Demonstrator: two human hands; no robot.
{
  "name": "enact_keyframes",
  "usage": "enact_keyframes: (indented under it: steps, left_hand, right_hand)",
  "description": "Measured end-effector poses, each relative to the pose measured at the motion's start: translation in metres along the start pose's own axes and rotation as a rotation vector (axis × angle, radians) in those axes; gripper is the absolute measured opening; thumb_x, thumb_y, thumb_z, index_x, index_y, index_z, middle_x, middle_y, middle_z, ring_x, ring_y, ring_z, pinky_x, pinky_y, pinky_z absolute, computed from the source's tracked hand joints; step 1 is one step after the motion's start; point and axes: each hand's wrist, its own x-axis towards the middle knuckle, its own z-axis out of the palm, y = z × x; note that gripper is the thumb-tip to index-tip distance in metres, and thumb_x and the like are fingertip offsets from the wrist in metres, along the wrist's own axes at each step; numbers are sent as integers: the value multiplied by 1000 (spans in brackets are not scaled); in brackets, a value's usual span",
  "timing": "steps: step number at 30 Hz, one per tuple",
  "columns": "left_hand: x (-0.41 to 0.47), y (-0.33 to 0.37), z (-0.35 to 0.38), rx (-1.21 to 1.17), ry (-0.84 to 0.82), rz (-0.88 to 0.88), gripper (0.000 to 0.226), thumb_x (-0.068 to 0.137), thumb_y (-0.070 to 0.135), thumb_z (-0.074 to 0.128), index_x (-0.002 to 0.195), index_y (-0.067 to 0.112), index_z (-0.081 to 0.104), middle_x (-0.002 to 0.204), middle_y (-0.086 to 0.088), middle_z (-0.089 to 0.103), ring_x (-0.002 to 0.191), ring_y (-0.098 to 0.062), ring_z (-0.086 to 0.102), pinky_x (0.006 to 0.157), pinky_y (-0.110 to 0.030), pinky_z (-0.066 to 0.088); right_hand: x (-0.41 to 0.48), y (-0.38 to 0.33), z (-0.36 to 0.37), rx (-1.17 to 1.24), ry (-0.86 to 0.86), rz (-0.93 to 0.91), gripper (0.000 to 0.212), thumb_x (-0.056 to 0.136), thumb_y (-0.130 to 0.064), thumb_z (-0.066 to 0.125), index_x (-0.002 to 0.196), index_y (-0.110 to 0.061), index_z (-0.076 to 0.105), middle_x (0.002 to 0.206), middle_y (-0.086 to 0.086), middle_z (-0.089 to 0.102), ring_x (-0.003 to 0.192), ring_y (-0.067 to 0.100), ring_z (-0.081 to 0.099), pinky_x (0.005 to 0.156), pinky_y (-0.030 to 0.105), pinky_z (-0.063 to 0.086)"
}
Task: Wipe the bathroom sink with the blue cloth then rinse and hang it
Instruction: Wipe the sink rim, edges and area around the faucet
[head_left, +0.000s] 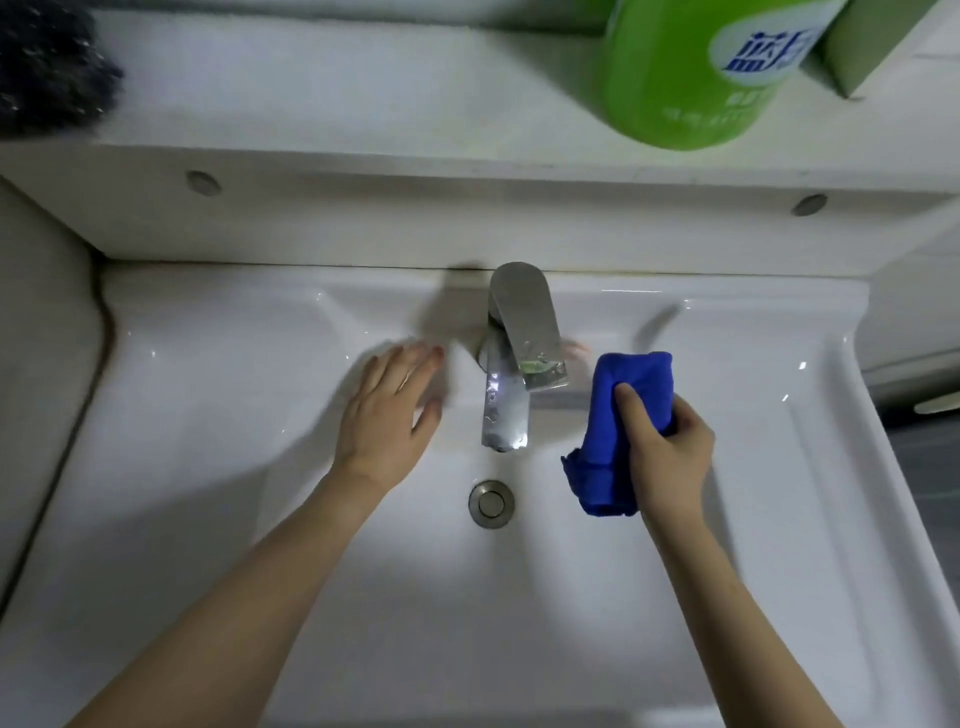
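- View from above, looking down into a white bathroom sink (779, 467), with two bare forearms reaching in from the bottom of the frame.
- The right hand (667, 447) has a closed grip around the blue cloth (621, 410), which is bunched into a thick roll; one end pokes up past the thumb and the other hangs down over the basin.
- The cloth sits just to the right of the chrome faucet (506, 395), close to it, though contact cannot be confirmed.
- The left hand (387, 410) is empty, its grip open, fingers spread and lying flat on or just above the sink's rim to the left of the faucet.
- No water stream is visible from the spout; droplets cling to the faucet's metal.
- The drain (491, 503) lies below the spout, its stopper in place.
- A shelf (363, 93) behind the sink carries a green bottle (685, 78), a dark fuzzy item (52, 62) at far left and a pale green box (878, 47) at far right.
- Judged progress: wiping appears to be the step in hand, near the faucet base. How much of the sink is already wiped cannot be told.
- Remaining, as it seems: finishing the wipe, rinsing the cloth under running water, and hanging it. No hook or rail is in view.
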Motion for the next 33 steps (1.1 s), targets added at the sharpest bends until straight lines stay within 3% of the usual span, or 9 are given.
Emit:
enact_keyframes:
  steps: [7,10,13,16,19,22,25,30,33]
  left_hand:
    - [-2,-15,25,82,65,2,48,95,31,42,141,21,51,146,-1,52,138,-28,43,115,-47,33]
    - [0,-17,29,67,88,-1,48,94,30,43,140,20,52,145,-2,53,137,-28,45,115,-46,33]
    - [1,-18,27,57,67,13,47,94,30,45,139,20,53,144,-3,54,136,-31,45,114,-48,34]
    - [2,-21,26,63,43,20,47,95,31,44,140,20,52,145,-3,53,136,-32,45,113,-48,35]
    - [1,-20,28,57,48,10,48,95,32,42,141,22,50,146,-1,52,137,-30,43,113,-50,34]
    - [1,-18,29,58,63,-17,48,94,32,43,141,23,51,146,0,52,138,-29,43,114,-49,33]
    - [1,-20,28,52,58,5,47,94,31,46,140,22,52,145,-1,52,137,-30,44,112,-50,35]
    - [1,-25,29,55,64,30,46,95,33,47,140,21,52,145,-2,53,136,-30,45,112,-49,36]
    - [2,-26,31,48,79,43,47,95,34,46,140,20,53,144,-3,53,135,-31,45,111,-49,36]
  right_hand:
    - [75,9,52,-634,148,-108,27,93,-37,52,92,-10,57,97,6,63,73,24,52,64,31,37]
    - [53,15,76,-575,-27,-251,31,91,-40,56,91,-9,59,95,9,65,77,32,61,67,38,48]
    - [41,20,57,-707,-198,-391,32,93,-42,54,100,-10,58,105,6,65,81,34,64,67,36,48]
    - [68,23,17,-882,23,-294,36,97,-40,50,105,-6,53,106,13,63,79,38,63,62,37,43]
    - [77,21,26,-803,102,-218,32,97,-35,51,104,-4,54,110,12,60,78,35,60,63,35,39]
    - [59,12,77,-556,-73,-231,28,93,-36,56,99,-8,57,103,7,63,80,29,59,67,33,42]
    - [46,13,78,-516,-245,-280,26,89,-38,59,99,-13,58,99,4,66,82,28,62,71,36,49]
    - [82,29,12,-657,44,-235,29,90,-42,57,98,-13,57,99,3,66,79,29,63,69,38,50]
    - [82,33,18,-632,143,-272,29,91,-38,57,93,-9,56,98,2,63,73,29,61,66,41,51]
